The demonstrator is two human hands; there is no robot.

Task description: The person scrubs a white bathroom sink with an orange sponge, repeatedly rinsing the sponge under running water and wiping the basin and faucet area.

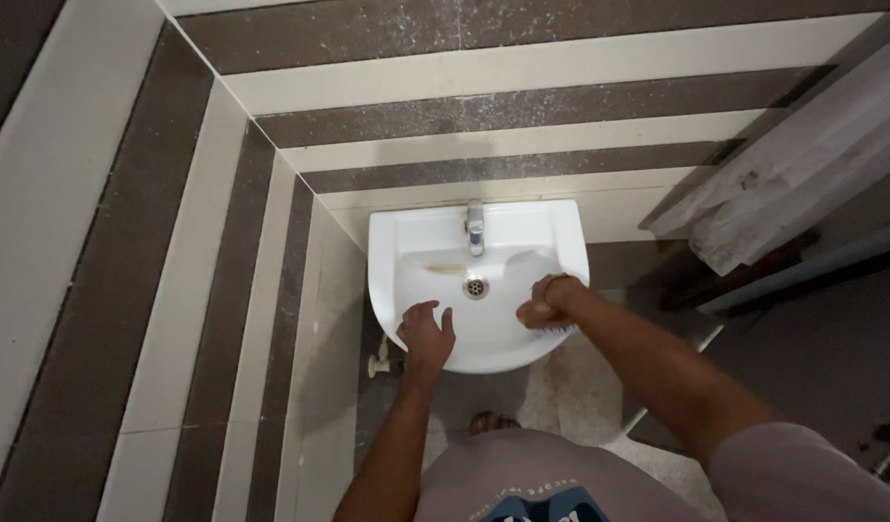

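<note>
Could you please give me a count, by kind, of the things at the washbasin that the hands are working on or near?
White washbasin: 1
Metal tap: 1
Drain: 1
Scrubbing brush, in the right hand: 1
Hands on the basin, counting the open left hand: 2
Total: 6

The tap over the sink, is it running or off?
Off, it seems: no stream shows below the tap, and the sink holds no pooled water.
</note>
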